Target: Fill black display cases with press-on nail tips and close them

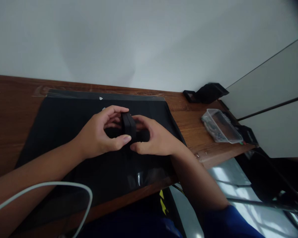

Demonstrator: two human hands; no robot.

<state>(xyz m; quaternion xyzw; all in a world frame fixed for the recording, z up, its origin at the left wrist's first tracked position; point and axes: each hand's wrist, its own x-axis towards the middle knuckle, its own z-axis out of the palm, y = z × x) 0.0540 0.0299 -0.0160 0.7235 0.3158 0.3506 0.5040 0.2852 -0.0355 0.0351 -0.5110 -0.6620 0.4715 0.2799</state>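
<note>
A small black object point(128, 125) with a seam along its edge is held upright between my two hands, above a black mat point(72, 132). Its exact kind cannot be made out against the dark mat. My left hand point(106, 132) grips it from the left, fingertips on its top edge and thumb at its lower front. My right hand point(155, 137) curls round a dark rounded part on its right side, with the thumb near its bottom. The fingers behind the object are partly hidden.
On the right of the wooden table point(186, 119) stands a clear plastic box point(222, 127) with small items inside. Behind it lie black items point(210, 93) near the wall. A white cable point(62, 183) loops across the lower left, in front of my left forearm.
</note>
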